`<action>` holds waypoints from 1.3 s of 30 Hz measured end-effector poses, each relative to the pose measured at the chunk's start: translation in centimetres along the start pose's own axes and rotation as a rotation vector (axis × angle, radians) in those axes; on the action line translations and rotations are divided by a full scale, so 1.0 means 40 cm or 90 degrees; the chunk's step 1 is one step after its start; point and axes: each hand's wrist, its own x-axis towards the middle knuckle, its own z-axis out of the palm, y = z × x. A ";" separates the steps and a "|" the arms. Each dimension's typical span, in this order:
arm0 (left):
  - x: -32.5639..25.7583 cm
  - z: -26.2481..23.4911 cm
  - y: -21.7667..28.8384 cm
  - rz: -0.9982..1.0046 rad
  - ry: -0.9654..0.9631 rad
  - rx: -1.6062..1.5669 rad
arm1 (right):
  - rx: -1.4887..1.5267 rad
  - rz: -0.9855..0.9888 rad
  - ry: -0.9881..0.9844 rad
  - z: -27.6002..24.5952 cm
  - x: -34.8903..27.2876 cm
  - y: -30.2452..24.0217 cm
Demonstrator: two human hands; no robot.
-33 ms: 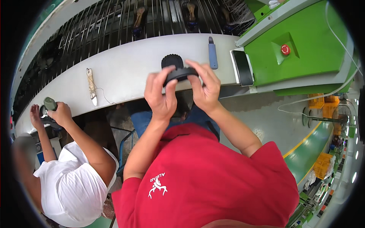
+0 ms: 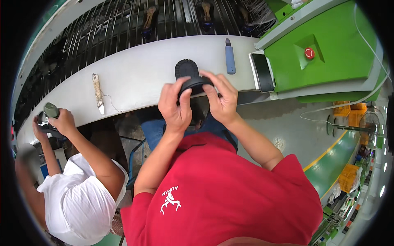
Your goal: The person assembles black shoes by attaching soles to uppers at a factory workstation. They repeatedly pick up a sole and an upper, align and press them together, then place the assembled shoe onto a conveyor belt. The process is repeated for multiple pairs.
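Observation:
A black shoe sole (image 2: 195,83) with a ridged edge is between my two hands, above the near edge of the white ledge. My left hand (image 2: 175,107) grips its left end between thumb and fingers. At the other end, my right hand (image 2: 223,100) pinches it the same way. The sole looks curved, with its middle bowed up. Just behind it a second black sole (image 2: 186,68) with a toothed rim lies on the ledge, its near end hidden by the held one and my fingers.
The white ledge (image 2: 139,61) bears a blue-handled tool (image 2: 230,59), a wrapped tool (image 2: 97,91) with trailing thread, and a phone (image 2: 262,73) beside a green machine panel (image 2: 328,57) with a red button. Metal rods run behind. A co-worker's hands (image 2: 63,121) hold a dark shoe-like item at left.
The held sole has tilted and bowed more, showing more of its broad face. My hands have shifted slightly. The co-worker's hands have turned their item a little.

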 end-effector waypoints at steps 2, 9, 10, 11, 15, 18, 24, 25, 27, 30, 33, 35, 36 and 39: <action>-0.085 0.013 -0.033 -0.137 -0.027 -0.033 | 0.031 0.103 -0.029 0.006 -0.051 0.040; 0.155 0.078 -0.127 -0.270 -0.092 -0.043 | 0.111 0.253 -0.055 0.040 0.127 0.162; 0.192 0.065 -0.165 -0.313 -0.121 -0.035 | 0.157 0.257 -0.085 0.045 0.155 0.164; 0.217 0.054 -0.204 -0.301 -0.099 -0.079 | 0.200 0.259 -0.116 0.046 0.188 0.167; 0.340 -0.023 -0.203 -0.180 0.176 -0.156 | 0.134 0.127 -0.048 0.038 0.296 0.163; 0.327 -0.082 -0.363 -0.336 0.103 -0.206 | -0.137 0.090 0.003 0.047 0.403 0.305; 0.235 -0.071 -0.449 -0.391 0.008 0.105 | -0.544 0.313 -0.149 0.113 0.530 0.527; 0.224 -0.070 -0.464 -0.386 0.029 0.085 | -0.546 0.371 -0.191 0.125 0.552 0.554; 0.218 -0.060 -0.467 -0.373 0.049 0.074 | -0.597 0.393 -0.247 0.130 0.573 0.623; 0.233 -0.061 -0.419 -0.383 0.030 0.124 | -0.640 0.416 -0.260 0.161 0.578 0.592; 0.223 -0.053 -0.432 -0.372 0.040 0.093 | -0.662 0.379 -0.245 0.168 0.592 0.654; 0.230 -0.064 -0.416 -0.373 0.036 0.106 | -0.580 0.425 -0.253 0.163 0.602 0.631; 0.238 -0.053 -0.411 -0.364 0.035 0.095 | -0.600 0.351 -0.167 0.123 0.608 0.691; 0.235 -0.054 -0.426 -0.345 0.042 0.101 | -0.240 0.406 -0.094 0.062 0.638 0.703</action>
